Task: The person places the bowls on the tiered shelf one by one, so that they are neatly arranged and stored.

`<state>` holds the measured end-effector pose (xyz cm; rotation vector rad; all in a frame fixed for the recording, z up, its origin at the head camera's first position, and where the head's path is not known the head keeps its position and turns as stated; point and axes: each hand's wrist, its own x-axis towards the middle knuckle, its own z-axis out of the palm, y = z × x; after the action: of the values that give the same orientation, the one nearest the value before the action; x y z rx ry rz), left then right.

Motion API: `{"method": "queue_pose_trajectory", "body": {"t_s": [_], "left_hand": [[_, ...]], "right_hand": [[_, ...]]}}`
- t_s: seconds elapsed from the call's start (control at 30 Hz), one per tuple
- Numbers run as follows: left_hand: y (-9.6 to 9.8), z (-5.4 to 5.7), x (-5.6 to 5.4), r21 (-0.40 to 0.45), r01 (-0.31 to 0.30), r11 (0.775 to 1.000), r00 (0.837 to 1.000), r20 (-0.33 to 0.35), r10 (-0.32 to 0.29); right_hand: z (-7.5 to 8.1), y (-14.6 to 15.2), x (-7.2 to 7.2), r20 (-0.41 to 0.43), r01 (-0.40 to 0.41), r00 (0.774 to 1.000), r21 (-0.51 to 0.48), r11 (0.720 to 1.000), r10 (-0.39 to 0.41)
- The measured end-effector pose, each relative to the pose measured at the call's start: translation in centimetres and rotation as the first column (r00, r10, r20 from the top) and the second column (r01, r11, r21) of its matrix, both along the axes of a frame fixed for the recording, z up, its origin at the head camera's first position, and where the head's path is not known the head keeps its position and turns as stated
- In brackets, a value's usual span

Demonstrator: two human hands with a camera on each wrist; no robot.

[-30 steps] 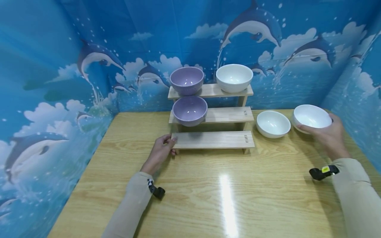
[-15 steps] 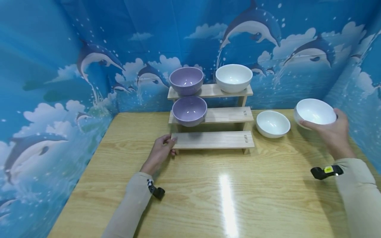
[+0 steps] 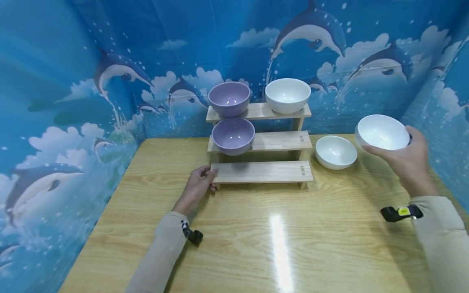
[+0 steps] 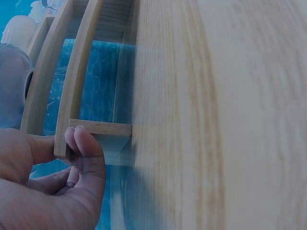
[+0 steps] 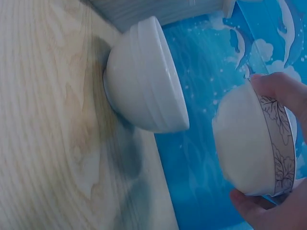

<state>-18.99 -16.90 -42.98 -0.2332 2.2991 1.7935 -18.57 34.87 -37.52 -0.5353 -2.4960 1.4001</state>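
My left hand [image 3: 198,185] pinches the left end of the lowest step of a three-step wooden rack [image 3: 261,172]; the left wrist view has thumb and fingers around the board's end [image 4: 63,143]. At the far right, my right hand [image 3: 410,160] grips a white bowl [image 3: 382,132] by its rim, held up above the table. A band of dark leaf pattern runs around this bowl's outside [image 5: 278,143] in the right wrist view. Beside it a plain, ribbed white bowl [image 3: 336,152] stands on the table, right of the rack.
On the top step sit a purple bowl [image 3: 229,99] at left and a white bowl [image 3: 288,95] at right. Another purple bowl [image 3: 233,136] is on the middle step's left end. Dolphin-printed blue cloth [image 3: 205,40] surrounds the wooden table [image 3: 234,240] at the back and sides.
My right hand has raised the patterned white bowl off the table, first up and slightly right, then a little back left. The left hand stays on the rack.
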Motion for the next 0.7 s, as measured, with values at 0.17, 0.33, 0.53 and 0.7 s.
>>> {"method": "queue_pose_trajectory", "body": {"t_s": [0.17, 0.33, 0.53, 0.7], "left_hand": [[0.0, 0.0, 0.0, 0.003, 0.002, 1.000, 1.000, 0.005, -0.002], [0.0, 0.0, 0.0, 0.004, 0.000, 1.000, 1.000, 0.008, 0.000], [0.0, 0.0, 0.0, 0.004, 0.003, 1.000, 1.000, 0.007, -0.003], [0.0, 0.1, 0.1, 0.002, 0.010, 1.000, 1.000, 0.006, -0.010]], "right_hand": [[0.5, -1.0, 0.2, -0.019, -0.030, 0.999, 0.022, 0.999, 0.030], [1.1, -2.2, 0.3, -0.053, -0.062, 0.997, 0.035, 0.997, 0.064], [1.8, -3.7, 0.6, -0.088, -0.101, 0.991, 0.042, 0.994, 0.105], [2.1, -4.6, 0.9, -0.104, -0.131, 0.985, 0.052, 0.990, 0.136]]}}
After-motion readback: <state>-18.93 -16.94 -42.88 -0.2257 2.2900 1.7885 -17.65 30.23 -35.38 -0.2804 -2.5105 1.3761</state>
